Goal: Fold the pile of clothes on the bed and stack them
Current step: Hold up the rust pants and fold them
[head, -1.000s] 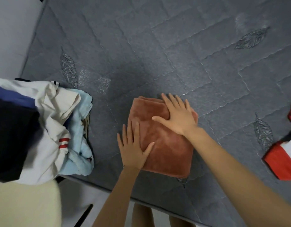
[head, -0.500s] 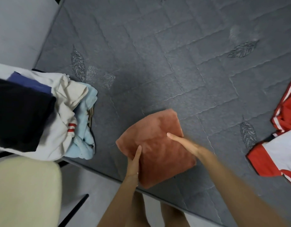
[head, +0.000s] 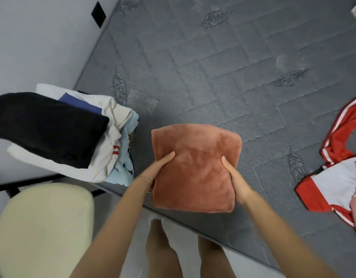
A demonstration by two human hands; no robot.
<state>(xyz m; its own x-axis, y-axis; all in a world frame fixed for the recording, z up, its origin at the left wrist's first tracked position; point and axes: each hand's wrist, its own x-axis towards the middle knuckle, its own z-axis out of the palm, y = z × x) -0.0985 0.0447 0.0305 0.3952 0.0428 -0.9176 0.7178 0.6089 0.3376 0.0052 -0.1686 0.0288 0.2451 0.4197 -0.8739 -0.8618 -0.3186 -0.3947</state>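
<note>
One bed (head: 213, 67): grey and quilted, with leaf shapes sewn in. It fills most of the view and runs along a pale wall (head: 32, 37) on the left.
Cream seat (head: 42, 227): soft and round, down at the bottom left, off the bed.
Stack of clothes (head: 58, 137): at the left edge of the bed, near the corner. A black piece lies on top, then dark blue, white and light blue ones under it (one has small red stripes).
Red and white shirt (head: 337, 167): lying loose and not folded, far over on the right of the bed.
Brown cloth (head: 195, 167): fuzzy and folded into a thick square. It is held over the near edge of the bed, between the stack and the shirt. I cannot tell if it touches the bed.
Left hand (head: 153, 173): grips the cloth's left side, thumb on top, fingers hidden under it.
Right hand (head: 237, 183): grips the cloth's right side the same way.
Legs (head: 161, 247): bare, seen below the cloth.
</note>
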